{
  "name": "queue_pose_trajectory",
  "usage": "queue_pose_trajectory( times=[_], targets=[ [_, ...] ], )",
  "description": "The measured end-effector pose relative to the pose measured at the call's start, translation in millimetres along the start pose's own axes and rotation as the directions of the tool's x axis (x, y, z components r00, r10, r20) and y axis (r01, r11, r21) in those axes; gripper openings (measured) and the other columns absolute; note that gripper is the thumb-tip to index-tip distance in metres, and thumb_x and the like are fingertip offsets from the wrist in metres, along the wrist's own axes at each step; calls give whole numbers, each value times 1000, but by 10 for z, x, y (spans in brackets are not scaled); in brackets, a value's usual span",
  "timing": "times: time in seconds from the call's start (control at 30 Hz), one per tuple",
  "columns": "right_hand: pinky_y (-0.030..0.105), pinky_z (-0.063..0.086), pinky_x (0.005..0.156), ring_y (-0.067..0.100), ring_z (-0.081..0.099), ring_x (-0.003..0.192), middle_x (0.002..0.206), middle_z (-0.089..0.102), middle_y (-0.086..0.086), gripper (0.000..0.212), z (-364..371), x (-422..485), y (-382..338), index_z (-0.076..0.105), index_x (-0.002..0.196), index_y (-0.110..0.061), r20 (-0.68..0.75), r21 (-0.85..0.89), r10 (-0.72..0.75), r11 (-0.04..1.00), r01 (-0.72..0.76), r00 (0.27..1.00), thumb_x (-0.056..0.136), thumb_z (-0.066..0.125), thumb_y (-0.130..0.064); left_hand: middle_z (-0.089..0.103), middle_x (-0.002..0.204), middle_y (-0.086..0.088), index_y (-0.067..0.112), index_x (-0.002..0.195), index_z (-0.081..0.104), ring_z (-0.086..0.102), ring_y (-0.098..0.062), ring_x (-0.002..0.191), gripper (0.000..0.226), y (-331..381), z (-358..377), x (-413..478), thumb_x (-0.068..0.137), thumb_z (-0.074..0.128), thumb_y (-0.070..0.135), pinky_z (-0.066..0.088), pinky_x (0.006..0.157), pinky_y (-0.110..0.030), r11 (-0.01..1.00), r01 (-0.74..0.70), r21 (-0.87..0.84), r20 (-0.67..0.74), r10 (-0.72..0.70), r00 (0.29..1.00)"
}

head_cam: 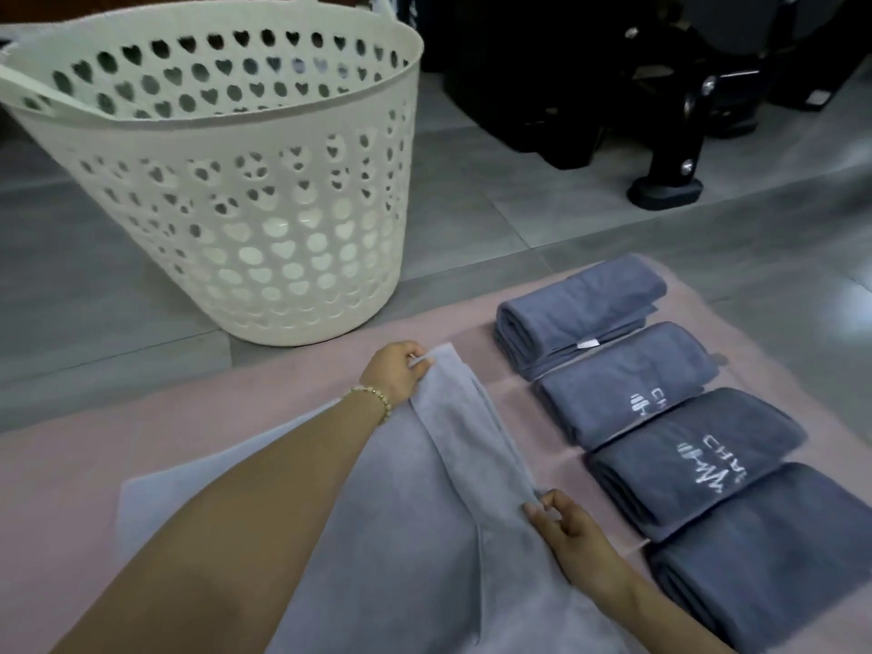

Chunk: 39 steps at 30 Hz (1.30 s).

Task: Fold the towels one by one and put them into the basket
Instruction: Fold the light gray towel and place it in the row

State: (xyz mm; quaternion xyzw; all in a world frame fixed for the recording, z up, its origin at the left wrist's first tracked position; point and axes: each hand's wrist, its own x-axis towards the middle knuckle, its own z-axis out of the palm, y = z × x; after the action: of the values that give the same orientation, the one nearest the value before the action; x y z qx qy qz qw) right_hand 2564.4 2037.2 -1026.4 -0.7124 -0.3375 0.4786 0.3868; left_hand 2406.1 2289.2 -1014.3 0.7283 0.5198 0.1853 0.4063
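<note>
Four folded towels (684,446) lie side by side in a row on the mat (94,464), to my right. My left hand (396,372) pinches the far end of a raised fold in the pale towel (424,535) and my right hand (571,531) pinches its near end, the rest spread flat on the mat. I see the basket (226,219) upright on the floor just beyond the mat.

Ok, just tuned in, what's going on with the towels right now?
A person is mid-fold on a light grey towel spread on the pink mat. The left hand pinches its far corner and the right hand pinches the edge nearer the body. Four folded darker towels lie in a row to the right. The white basket stands on the floor beyond the mat.
</note>
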Motion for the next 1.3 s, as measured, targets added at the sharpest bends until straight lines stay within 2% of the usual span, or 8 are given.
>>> queue_pose_trajectory(
  times=[0.13,0.37,0.5,0.63,0.8,1.0,1.17,1.3],
  targets=[
    [12,34,49,-3,40,47,45,46,-15,23,-96,24,134,44,74,-15,72,-8,38,999,-38,997,94,55,-14,58,86,-2,9,90,66,51,-18,81,15,-44,281,115,90,59,23,39,75,-24,989,50,137,11,-52,999],
    [16,34,56,8,40,61,64,44,-3,25,-178,81,262,45,72,-16,47,0,64,998,-64,997,92,58,-21,65,106,-7,23,93,71,56,-31,103,18,-120,555,179,88,61,37,41,92,-30,957,117,264,-76,-101,992],
    [13,36,57,5,44,61,61,48,-8,27,-158,13,191,54,69,-15,34,32,108,994,-109,994,83,65,-35,65,105,-7,31,95,61,53,-31,106,17,-138,572,205,89,55,45,33,95,-33,930,93,356,33,-112,993],
    [12,46,65,-5,60,70,72,67,-18,9,-273,-202,64,70,81,-19,375,2,180,981,-194,909,80,75,-26,59,80,-5,22,75,50,56,-28,82,20,-72,491,183,90,59,32,41,76,-31,985,68,157,74,-80,994],
    [14,47,90,-4,63,101,99,72,-17,28,-395,-402,31,72,104,-22,509,-120,229,973,-195,830,77,79,-23,51,74,-11,10,76,50,43,-19,70,21,81,396,117,91,60,21,30,61,-27,1000,17,-6,-38,-17,999],
    [25,50,93,12,64,107,114,69,2,35,-514,-664,288,63,118,-9,350,54,274,949,-312,896,87,68,-24,48,71,-8,9,75,49,42,-20,71,21,159,384,35,91,60,19,33,67,-28,999,-5,-34,-108,1,994],
    [19,45,64,4,53,68,72,57,-1,36,-636,-864,499,66,77,6,328,-160,318,947,-279,890,71,83,-25,50,76,-11,7,79,51,42,-21,72,20,229,445,-45,91,60,21,32,67,-27,999,9,-33,-117,-12,993],
    [10,36,57,-4,41,46,41,43,-19,43,-668,-870,713,44,52,-17,-52,-156,250,954,-255,967,72,80,-8,51,77,-12,7,79,51,43,-22,73,20,266,470,-78,91,59,21,32,68,-26,999,36,-34,-142,-41,989]
  ],
)
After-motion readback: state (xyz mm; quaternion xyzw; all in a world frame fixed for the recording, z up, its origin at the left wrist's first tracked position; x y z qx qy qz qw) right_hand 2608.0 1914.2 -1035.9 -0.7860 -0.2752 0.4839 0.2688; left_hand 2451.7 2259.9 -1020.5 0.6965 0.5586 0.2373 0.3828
